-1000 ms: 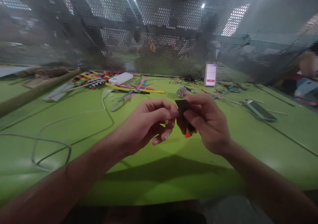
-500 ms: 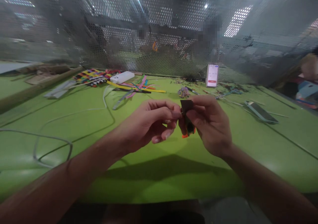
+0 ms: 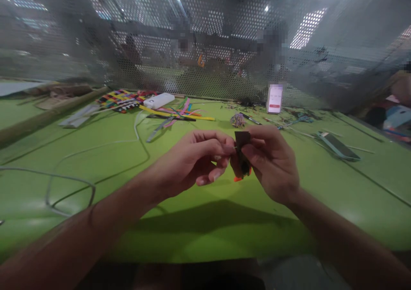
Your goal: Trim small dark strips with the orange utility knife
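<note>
My right hand [image 3: 274,165] grips a small dark object [image 3: 243,141] with a flat, squared top between thumb and fingers. Bright orange parts show at its lower end, and fingers cover much of it, so its kind is unclear. Thumb and forefinger of my left hand [image 3: 205,157] are pinched together right beside the dark object's left edge. A tiny pale tip shows between those fingertips and the object; what it belongs to is hidden. The other left fingers curl loosely below. Both hands are above the green table [image 3: 205,234].
Behind lie coloured strips [image 3: 180,113], a woven colourful piece [image 3: 120,100], a white power bank [image 3: 159,100] with a cable [image 3: 96,146], and a ball of thin strands [image 3: 237,120]. A lit phone [image 3: 274,98] leans against the perforated screen [image 3: 212,73]. Another phone-like device [image 3: 338,146] lies right.
The dark object has turned slightly in my right hand, and less of its orange part shows. Both hands stay nearly in place, the left still pinching beside it.
</note>
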